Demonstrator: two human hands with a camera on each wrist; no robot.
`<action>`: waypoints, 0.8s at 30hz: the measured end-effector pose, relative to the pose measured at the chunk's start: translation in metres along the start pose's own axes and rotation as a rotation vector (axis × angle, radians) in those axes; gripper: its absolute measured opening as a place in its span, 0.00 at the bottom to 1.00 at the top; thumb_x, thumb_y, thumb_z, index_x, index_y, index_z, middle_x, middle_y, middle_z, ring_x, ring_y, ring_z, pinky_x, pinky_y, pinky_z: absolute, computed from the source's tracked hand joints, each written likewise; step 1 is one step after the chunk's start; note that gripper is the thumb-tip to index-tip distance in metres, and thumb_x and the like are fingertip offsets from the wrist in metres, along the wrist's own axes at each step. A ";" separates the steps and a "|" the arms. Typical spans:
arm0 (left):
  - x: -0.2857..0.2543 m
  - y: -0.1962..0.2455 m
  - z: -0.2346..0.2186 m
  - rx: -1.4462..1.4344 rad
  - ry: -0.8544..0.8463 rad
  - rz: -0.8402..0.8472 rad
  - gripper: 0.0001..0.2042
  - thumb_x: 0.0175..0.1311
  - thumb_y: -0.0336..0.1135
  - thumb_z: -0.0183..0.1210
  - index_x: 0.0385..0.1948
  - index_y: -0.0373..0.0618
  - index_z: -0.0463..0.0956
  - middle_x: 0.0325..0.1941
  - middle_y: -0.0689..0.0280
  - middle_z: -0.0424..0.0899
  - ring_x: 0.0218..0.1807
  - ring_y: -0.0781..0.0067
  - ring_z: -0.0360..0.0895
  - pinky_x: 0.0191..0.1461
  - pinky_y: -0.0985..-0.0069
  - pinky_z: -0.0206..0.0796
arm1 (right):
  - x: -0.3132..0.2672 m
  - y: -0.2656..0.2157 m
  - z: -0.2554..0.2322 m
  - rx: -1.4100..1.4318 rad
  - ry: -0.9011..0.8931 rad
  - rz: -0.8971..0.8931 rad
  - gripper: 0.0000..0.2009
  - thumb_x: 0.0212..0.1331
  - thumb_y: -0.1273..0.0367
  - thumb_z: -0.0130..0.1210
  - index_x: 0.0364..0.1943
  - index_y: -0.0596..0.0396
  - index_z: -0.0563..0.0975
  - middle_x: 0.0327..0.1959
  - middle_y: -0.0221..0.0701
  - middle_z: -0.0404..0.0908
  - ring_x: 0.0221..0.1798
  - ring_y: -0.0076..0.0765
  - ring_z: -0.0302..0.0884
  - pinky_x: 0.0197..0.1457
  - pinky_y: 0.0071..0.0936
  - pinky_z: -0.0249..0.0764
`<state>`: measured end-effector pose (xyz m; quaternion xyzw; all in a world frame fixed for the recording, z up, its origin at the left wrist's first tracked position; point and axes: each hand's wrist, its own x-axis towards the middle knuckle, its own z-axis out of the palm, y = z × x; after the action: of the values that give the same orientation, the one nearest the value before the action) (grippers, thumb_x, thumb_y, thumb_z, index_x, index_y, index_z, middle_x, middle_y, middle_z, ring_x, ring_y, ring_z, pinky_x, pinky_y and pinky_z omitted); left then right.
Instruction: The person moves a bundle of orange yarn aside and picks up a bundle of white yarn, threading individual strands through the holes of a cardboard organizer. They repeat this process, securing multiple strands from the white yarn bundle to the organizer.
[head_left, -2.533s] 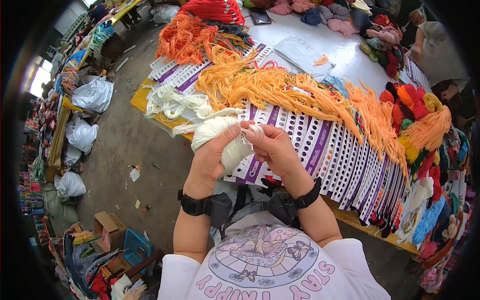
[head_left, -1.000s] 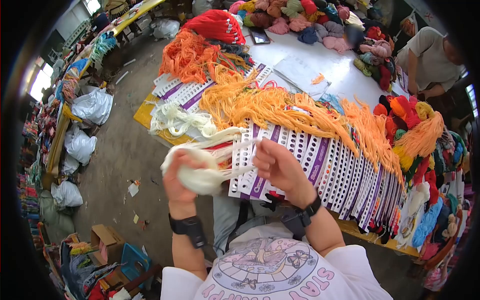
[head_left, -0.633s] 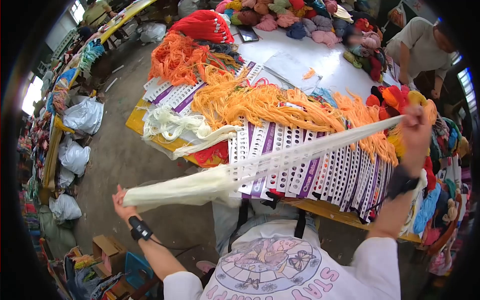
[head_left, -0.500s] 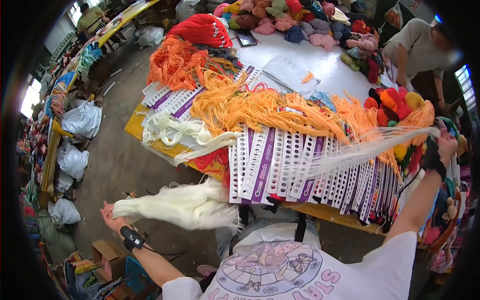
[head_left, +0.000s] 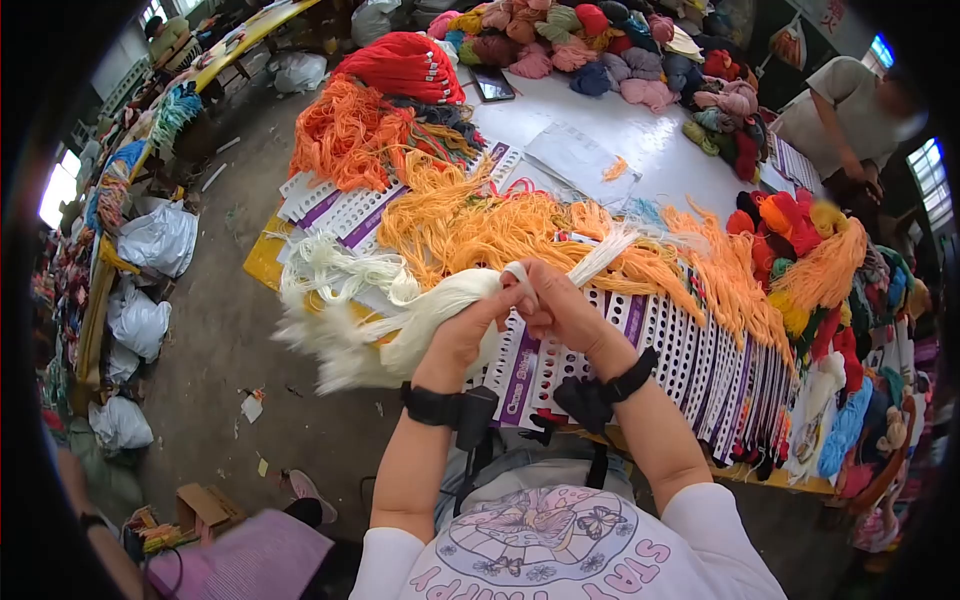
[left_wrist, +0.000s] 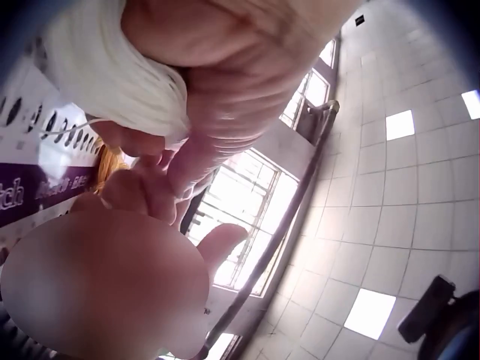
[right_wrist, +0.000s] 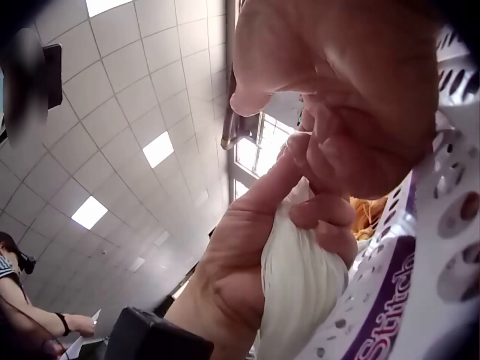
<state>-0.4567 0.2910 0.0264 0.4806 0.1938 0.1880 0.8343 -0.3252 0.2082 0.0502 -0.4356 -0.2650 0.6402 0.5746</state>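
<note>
The left hand [head_left: 468,332] grips the long, cream-white thread hank [head_left: 432,318], trailing toward 8 o'clock; the right hand [head_left: 566,308] pinches its end. Even tension should limit tangling.

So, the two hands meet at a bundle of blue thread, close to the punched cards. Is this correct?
Not the colour: the head view shows a white bundle of thread, not blue. The left hand and right hand do meet at it, close to the punched cards.
</note>
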 end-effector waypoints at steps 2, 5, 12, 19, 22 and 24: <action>0.007 -0.005 -0.004 -0.068 0.036 -0.039 0.07 0.55 0.35 0.56 0.31 0.44 0.74 0.22 0.75 0.72 0.24 0.87 0.65 0.27 0.88 0.55 | 0.004 0.003 -0.001 0.074 -0.018 0.057 0.16 0.58 0.54 0.48 0.38 0.52 0.70 0.18 0.16 0.61 0.16 0.10 0.56 0.15 0.11 0.52; 0.009 -0.010 -0.009 -0.164 0.151 -0.061 0.06 0.55 0.33 0.56 0.31 0.44 0.74 0.20 0.74 0.70 0.22 0.86 0.64 0.26 0.88 0.55 | 0.008 0.003 -0.013 0.067 -0.033 0.105 0.12 0.56 0.60 0.52 0.37 0.52 0.71 0.19 0.17 0.66 0.17 0.09 0.56 0.17 0.10 0.50; 0.008 -0.017 -0.013 -0.093 0.294 0.016 0.04 0.55 0.33 0.54 0.28 0.45 0.73 0.19 0.75 0.69 0.20 0.87 0.63 0.23 0.86 0.55 | 0.011 0.003 0.014 -1.345 0.425 -0.373 0.06 0.48 0.70 0.53 0.25 0.58 0.70 0.20 0.48 0.72 0.29 0.56 0.71 0.28 0.43 0.66; 0.019 -0.025 -0.021 0.254 0.276 -0.189 0.07 0.57 0.38 0.53 0.26 0.46 0.72 0.20 0.74 0.70 0.21 0.86 0.63 0.23 0.85 0.55 | 0.011 -0.002 0.006 -0.985 0.482 -0.223 0.05 0.50 0.70 0.50 0.27 0.58 0.74 0.21 0.44 0.74 0.28 0.51 0.73 0.30 0.38 0.67; 0.013 -0.015 -0.011 0.128 0.294 -0.201 0.07 0.57 0.36 0.53 0.22 0.48 0.72 0.14 0.74 0.68 0.16 0.86 0.62 0.19 0.84 0.54 | 0.016 0.011 0.005 -1.132 0.498 -0.266 0.07 0.49 0.69 0.51 0.27 0.59 0.74 0.21 0.45 0.74 0.27 0.50 0.73 0.31 0.38 0.67; 0.005 -0.024 -0.021 0.058 0.255 -0.184 0.07 0.57 0.36 0.54 0.21 0.48 0.72 0.15 0.74 0.68 0.16 0.86 0.62 0.19 0.85 0.54 | 0.019 0.016 -0.005 -1.205 0.566 -0.281 0.07 0.49 0.69 0.51 0.27 0.59 0.74 0.21 0.44 0.74 0.27 0.51 0.72 0.31 0.38 0.67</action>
<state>-0.4600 0.2978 -0.0049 0.4568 0.3468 0.1644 0.8025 -0.3282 0.2227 0.0289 -0.7919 -0.4687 0.1616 0.3564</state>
